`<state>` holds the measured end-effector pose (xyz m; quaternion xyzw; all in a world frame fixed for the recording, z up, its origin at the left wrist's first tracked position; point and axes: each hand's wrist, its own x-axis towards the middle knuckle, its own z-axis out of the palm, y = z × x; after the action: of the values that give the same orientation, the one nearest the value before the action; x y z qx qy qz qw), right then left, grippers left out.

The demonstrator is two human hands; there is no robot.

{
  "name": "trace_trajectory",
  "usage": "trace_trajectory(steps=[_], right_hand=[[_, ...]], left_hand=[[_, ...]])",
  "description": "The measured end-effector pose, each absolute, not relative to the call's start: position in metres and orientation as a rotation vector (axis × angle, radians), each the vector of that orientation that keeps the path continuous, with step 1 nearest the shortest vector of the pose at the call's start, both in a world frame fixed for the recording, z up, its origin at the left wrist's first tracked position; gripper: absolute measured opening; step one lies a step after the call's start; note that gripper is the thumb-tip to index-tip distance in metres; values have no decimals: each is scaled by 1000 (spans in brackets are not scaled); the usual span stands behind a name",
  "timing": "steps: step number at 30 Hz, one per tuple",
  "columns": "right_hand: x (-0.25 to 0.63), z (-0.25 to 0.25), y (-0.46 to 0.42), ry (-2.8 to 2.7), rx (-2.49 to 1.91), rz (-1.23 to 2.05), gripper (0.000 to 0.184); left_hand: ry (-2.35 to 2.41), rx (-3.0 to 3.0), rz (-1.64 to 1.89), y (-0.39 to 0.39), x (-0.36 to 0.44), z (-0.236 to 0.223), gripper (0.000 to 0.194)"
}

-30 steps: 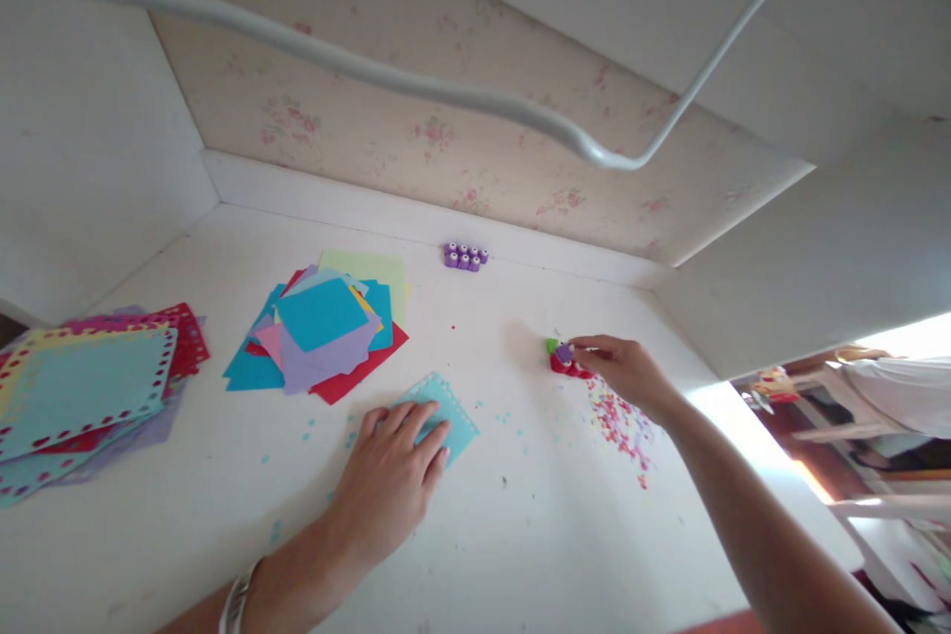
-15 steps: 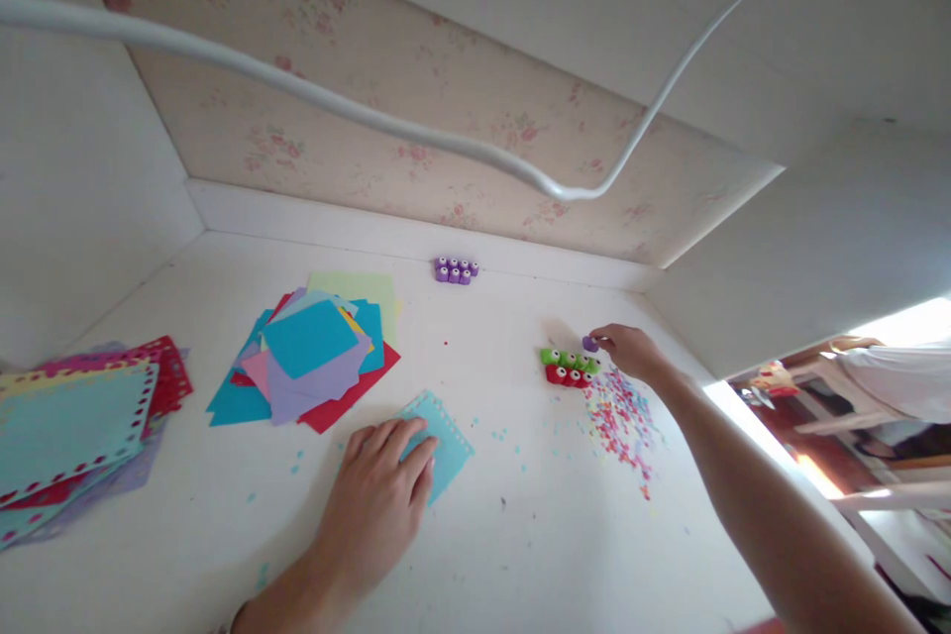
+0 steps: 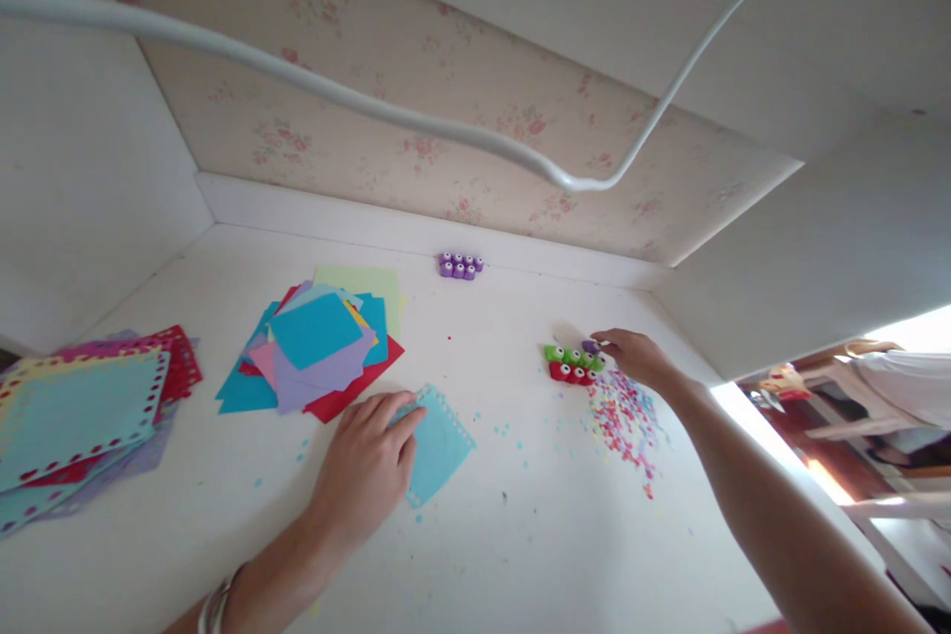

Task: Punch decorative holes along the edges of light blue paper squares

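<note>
My left hand (image 3: 371,451) rests palm down on the table, its fingers loosely spread over the left edge of a light blue paper sheet (image 3: 442,446). Small punched holes run along that sheet's borders. Over to the right, my right hand (image 3: 631,357) pinches a small purple craft punch (image 3: 590,346) between thumb and fingertips. It is held at the back right end of a row of green punches (image 3: 572,357). A row of red punches (image 3: 572,373) stands in front of the green ones, close together. The fingers partly cover the purple punch.
Coloured paper sheets (image 3: 316,332) lie piled at centre left, with hole-edged sheets (image 3: 81,416) stacked far left. Several purple punches (image 3: 461,266) stand by the back wall. Paper confetti (image 3: 628,426) is scattered beside my right hand. A white cable (image 3: 416,124) hangs across the view above the table.
My left hand has slid back toward the left, uncovering more of the light blue sheet. My right hand has brought the purple punch slightly closer to the green row. The view has shifted slightly.
</note>
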<state>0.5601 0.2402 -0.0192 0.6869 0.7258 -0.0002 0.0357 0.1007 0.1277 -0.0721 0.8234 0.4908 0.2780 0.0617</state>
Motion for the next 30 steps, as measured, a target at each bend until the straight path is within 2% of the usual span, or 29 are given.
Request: trace_trajectory(steps=[5,9,13,19,22,30], right_hand=[[541,-2,248,2247,2218,60,45],[490,5,266,2392,2137,3,39],[419,-4,294,2548,1992,-116,33],[344,-25,355,2601,2006,-155,44],[332,-33,379,2588,2020,-155,44],[339,-38,390,2529,1962,-197,28]], left_hand=[[1323,2493,901,124,103,-71,41],[1199,2493,912,122,104,-70,41],[1168,2488,888,122,103,-71,40],[1144,2488,886,123,103,-71,41],[1167,2485,884,123,103,-69,40],[1273,2454,717,124,104,-70,41]])
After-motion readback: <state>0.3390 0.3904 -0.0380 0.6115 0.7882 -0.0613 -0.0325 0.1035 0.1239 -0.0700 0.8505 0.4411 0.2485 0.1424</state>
